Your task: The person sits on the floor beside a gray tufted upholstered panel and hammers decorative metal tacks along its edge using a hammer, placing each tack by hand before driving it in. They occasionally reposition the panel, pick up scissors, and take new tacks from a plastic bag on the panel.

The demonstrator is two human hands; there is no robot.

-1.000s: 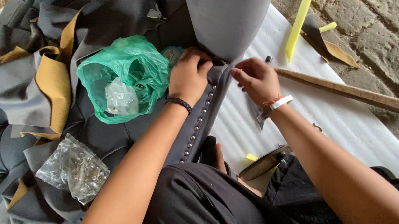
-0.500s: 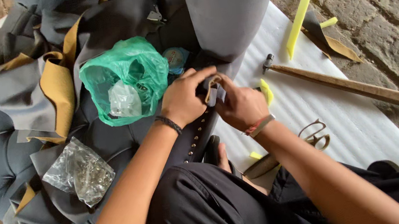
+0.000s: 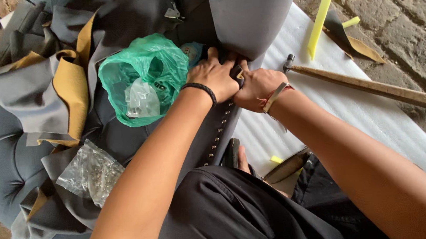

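Grey fabric (image 3: 244, 11) is being pinched at the studded edge (image 3: 220, 134) by both hands: the left hand (image 3: 214, 77) and right hand (image 3: 257, 86) are closing on it together. Keeping it taut seems wise. Beside them, a hammer (image 3: 368, 87) is lying.

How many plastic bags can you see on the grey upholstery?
2. A green plastic bag lies open beside the left hand; a clear plastic bag of small metal pieces lies lower left, under the left forearm. Others may hide beneath the fabric folds.
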